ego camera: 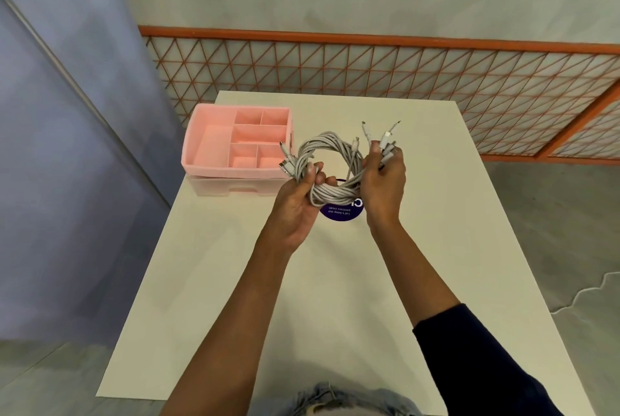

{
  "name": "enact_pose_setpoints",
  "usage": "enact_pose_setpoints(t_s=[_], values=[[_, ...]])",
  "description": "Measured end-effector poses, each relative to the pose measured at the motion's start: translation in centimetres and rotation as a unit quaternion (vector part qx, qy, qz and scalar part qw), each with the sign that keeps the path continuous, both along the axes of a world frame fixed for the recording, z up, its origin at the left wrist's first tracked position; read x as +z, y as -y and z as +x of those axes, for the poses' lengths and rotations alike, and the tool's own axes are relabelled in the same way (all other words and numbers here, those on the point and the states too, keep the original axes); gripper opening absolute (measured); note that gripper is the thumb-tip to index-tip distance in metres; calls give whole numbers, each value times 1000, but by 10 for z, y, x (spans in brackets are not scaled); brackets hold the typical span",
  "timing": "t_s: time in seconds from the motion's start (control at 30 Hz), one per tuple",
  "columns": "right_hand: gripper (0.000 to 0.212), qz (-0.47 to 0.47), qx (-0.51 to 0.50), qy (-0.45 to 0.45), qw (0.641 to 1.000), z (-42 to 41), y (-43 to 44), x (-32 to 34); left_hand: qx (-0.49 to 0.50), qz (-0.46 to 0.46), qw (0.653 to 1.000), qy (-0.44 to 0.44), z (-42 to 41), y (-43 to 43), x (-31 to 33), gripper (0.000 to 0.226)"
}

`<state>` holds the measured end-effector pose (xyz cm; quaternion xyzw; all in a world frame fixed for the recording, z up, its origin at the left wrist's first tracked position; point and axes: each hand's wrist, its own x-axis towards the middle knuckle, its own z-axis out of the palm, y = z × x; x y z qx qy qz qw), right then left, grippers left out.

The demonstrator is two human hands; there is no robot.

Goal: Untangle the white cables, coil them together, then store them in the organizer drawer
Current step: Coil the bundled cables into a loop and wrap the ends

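- Denim (335, 399) at bottom edge, closest to camera; dark sleeve (476, 358) on right forearm, left forearm bare.
- Table (208, 315), white top: wide bare stretch between near edge and the grip, more bare top right of the grip out to the right edge.
- Left hand (298, 201) curled round the lower-left side of the coil, thumb over the strands, clamped on it.
- Right hand (384, 184) grips the coil's right side, fingers closed on a bunch of plug ends (385, 133) that stick up above the fingertips.
- White cables (330, 147) wound into one round coil, held between both hands, off the tabletop; a few more plugs poke out just beside the left hand's fingers.
- Purple round sticker (340, 212) on table directly under the grip, partly hidden by coil and hands.
- Pink organizer (214, 143) up-left of the grip, near the left hand's side of the coil, at the table's far-left corner; open-topped, divided compartments, its left side looks to reach past the table's left edge.
- Beyond the grip: bare tabletop to far edge, then orange grid fence (369, 73).
- Blue panel (67, 147) far left of the grip, off the table.
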<state>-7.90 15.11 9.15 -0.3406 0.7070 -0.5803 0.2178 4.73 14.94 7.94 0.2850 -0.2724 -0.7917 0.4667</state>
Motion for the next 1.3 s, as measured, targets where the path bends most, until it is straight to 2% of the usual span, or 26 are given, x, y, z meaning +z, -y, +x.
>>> enact_pose_setpoints(t_s=[0.1, 0.23, 0.3, 0.43, 0.53, 0.63, 0.73, 0.83, 0.93, 1.07, 1.2, 1.3], values=[[30, -7, 71, -52, 996, 2, -3, 6, -1, -3, 1000, 10, 5, 0, -2, 22], [20, -21, 126, -20, 992, 3, 2, 14, -24, -21, 999, 20, 7, 1, -2, 21], [18, -22, 113, 10, 993, 2, 4, 13, -29, -34, 999, 3, 8, -1, -3, 19], [22, -26, 79, 126, 989, -3, 8, 13, -14, -39, 998, -42, 8, -1, -2, 20], [30, -44, 87, 165, 981, -2, 4, 13, 29, -14, 997, -67, 3, 1, 1, 33], [21, -88, 23, 182, 979, 0, -5, 8, 84, -14, 996, -39, -3, 4, 5, 48], [20, -84, -24, 191, 978, 0, -11, 3, 145, 0, 989, -21, -6, 8, 7, 60], [30, -64, -15, 210, 976, 3, -12, 0, 207, 35, 978, 13, -8, 10, 10, 47], [42, -44, -19, 183, 982, 6, -12, 1, 225, 71, 972, 4, -10, 7, 10, 26], [51, -8, -26, 57, 998, 7, -12, 2, 223, 70, 972, 2, -10, 2, 8, 16], [34, -36, -3, -33, 999, 6, -9, 1, 224, 83, 971, -27, -8, 0, 8, 14], [26, -88, -12, -32, 995, 10, -11, 2, 231, 95, 967, -58, -6, 2, 6, 13]])
